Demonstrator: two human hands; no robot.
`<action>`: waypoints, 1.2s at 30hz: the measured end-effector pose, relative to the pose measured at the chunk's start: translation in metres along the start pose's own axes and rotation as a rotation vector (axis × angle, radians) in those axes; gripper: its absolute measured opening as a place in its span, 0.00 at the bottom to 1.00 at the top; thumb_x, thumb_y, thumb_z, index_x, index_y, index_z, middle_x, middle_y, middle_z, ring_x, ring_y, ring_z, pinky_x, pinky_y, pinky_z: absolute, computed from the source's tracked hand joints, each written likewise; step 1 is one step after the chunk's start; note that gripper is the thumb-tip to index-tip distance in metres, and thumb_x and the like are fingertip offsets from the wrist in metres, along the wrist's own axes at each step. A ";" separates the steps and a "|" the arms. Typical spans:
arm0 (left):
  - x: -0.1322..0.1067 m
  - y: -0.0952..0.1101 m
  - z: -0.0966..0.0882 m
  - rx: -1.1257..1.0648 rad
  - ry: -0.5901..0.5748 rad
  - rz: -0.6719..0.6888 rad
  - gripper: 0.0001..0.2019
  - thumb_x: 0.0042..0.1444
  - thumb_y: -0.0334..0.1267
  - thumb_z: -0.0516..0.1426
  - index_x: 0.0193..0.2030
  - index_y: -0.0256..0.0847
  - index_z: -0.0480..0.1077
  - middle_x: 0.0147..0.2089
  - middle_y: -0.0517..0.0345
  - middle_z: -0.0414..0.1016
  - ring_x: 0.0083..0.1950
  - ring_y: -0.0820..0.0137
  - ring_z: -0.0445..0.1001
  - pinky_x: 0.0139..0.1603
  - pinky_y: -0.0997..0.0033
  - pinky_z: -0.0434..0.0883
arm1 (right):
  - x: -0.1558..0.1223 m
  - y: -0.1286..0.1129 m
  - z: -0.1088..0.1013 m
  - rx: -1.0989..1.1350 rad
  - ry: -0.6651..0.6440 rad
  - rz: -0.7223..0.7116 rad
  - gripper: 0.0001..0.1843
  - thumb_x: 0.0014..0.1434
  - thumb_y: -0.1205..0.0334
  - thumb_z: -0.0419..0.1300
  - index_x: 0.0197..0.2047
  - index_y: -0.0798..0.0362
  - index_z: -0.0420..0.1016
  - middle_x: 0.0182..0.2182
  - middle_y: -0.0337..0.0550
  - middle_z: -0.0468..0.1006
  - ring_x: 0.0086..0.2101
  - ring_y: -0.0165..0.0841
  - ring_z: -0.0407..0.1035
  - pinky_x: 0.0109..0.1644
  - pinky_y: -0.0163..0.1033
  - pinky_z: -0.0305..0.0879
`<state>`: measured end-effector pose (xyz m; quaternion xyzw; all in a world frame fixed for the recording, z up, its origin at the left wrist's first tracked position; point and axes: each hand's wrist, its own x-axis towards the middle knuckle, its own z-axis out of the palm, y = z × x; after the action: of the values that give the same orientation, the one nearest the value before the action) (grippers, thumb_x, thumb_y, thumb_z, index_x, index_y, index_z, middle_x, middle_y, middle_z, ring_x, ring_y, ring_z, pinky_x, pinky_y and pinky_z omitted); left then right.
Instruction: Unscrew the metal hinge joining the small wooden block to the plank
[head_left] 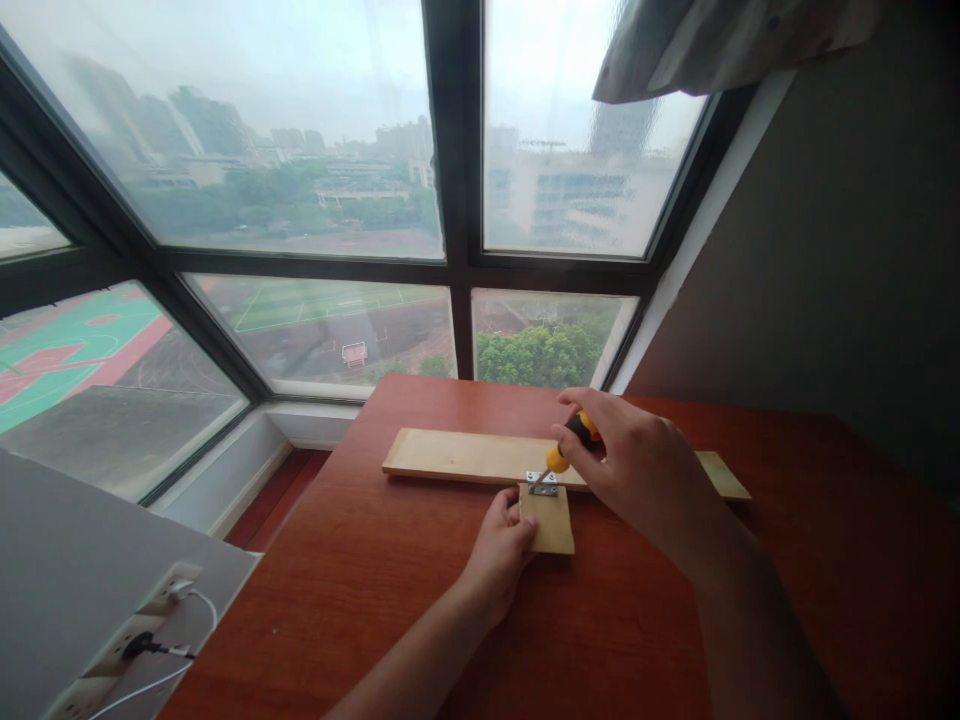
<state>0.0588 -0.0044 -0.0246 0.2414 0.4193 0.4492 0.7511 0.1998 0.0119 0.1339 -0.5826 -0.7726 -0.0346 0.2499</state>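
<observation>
A small square wooden board (553,527) is pinched at its left edge by my left hand (504,545), thumb on top. My right hand (637,460) grips a yellow and black screwdriver (559,459), its shaft slanting down to the left. The tip meets a silver metal hinge (543,484) near its left end. One leaf of the hinge lies on the small board, the other on a long wooden plank (457,455) behind it. My right hand and forearm cover part of the plank, whose right end shows beyond them.
The boards lie on a reddish-brown wooden table (360,580). Large windows with a dark frame (459,270) stand behind it. At the lower left, a wall carries power sockets (112,650) with plugs and a white cable (206,600). Patterned fabric (712,45) hangs at the top right.
</observation>
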 end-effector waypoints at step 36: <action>0.000 0.001 0.002 -0.015 0.024 0.018 0.23 0.45 0.28 0.61 0.50 0.36 0.64 0.40 0.49 0.78 0.37 0.65 0.77 0.36 0.71 0.70 | -0.001 0.000 0.001 -0.074 0.027 0.022 0.18 0.64 0.51 0.53 0.54 0.48 0.69 0.45 0.42 0.80 0.38 0.42 0.76 0.35 0.43 0.66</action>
<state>0.0602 -0.0043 -0.0226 0.2341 0.4227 0.4617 0.7438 0.1996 0.0115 0.1328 -0.5996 -0.7607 -0.0684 0.2390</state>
